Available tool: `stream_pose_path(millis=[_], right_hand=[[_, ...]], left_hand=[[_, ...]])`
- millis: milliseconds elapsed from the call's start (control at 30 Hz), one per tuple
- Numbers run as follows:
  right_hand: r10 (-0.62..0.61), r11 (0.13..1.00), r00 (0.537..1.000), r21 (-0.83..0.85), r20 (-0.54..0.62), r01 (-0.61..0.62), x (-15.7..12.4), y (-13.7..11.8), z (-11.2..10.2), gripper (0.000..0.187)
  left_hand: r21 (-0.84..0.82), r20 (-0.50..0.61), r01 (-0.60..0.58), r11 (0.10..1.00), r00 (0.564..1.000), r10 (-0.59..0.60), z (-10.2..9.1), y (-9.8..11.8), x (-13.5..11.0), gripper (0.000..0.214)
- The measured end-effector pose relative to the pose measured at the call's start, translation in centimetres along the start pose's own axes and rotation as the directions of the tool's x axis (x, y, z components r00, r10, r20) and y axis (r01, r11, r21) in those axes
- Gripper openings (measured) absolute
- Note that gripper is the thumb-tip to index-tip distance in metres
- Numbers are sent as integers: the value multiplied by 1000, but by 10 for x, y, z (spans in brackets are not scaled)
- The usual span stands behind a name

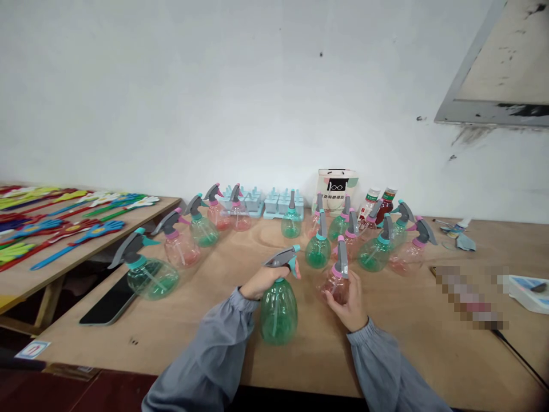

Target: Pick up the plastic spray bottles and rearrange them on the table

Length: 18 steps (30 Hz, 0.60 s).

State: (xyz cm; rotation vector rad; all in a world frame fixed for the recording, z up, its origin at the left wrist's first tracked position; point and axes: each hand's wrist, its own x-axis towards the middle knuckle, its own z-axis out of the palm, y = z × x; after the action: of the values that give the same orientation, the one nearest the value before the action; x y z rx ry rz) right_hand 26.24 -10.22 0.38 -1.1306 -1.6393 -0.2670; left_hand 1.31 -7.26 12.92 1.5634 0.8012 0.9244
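Note:
My left hand (pixel 266 279) is closed around the neck of a green spray bottle (pixel 278 315) with a grey and turquoise trigger head, close to the table's front edge. To its right, the fingers of my right hand (pixel 349 300) wrap round the body of a pink spray bottle (pixel 337 285) with a grey and pink head. Just behind these stands another green spray bottle (pixel 318 252), among several more green and pink ones at the right. A second group lines the left side, with a green spray bottle (pixel 153 277) nearest me.
A black phone (pixel 107 303) lies at the left front. Pale blue ice-pop moulds (pixel 283 205), a paper bag (pixel 337 191) and two labelled bottles stand by the wall. A blurred device with a cable (pixel 517 352) lies right. Colourful hand-shaped sticks (pixel 77 229) cover the left table.

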Motion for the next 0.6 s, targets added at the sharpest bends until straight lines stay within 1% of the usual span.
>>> stream_pose_path(millis=[67, 167, 267, 333, 400, 500, 533, 600], right_hand=[[0, 1000, 1000, -1, -7, 0, 0, 0, 0, 65], [2, 1000, 1000, -3, -8, -2, 0, 0, 0, 65], [6, 1000, 1000, 2, -9, -6, 0, 0, 1, 66], [3, 1000, 1000, 2, -21, -3, 0, 0, 1, 65], [-1, 1000, 1000, -3, -25, 1, 0, 0, 1, 64], [-15, 1000, 1000, -3, -23, 15, 1, -1, 1, 63], [-18, 1000, 1000, -2, -21, 18, 1, -1, 1, 63], [-13, 1000, 1000, 1, -16, 13, 1, -1, 0, 63]], left_hand=[[130, -55, -49, 990, 997, 57, -13, 1, -6, 26], [336, -127, -82, 938, 983, 131, -40, 7, -18, 35], [481, -229, -65, 874, 953, 198, -66, 8, -31, 39], [556, -301, -19, 831, 927, 223, -78, 4, -38, 39], [596, -343, 50, 802, 919, 197, -87, -3, -43, 40], [604, -374, 129, 787, 917, 137, -96, -15, -47, 44], [601, -382, 127, 789, 913, 144, -98, -18, -48, 46], [602, -394, 80, 794, 895, 209, -101, -24, -51, 52]])
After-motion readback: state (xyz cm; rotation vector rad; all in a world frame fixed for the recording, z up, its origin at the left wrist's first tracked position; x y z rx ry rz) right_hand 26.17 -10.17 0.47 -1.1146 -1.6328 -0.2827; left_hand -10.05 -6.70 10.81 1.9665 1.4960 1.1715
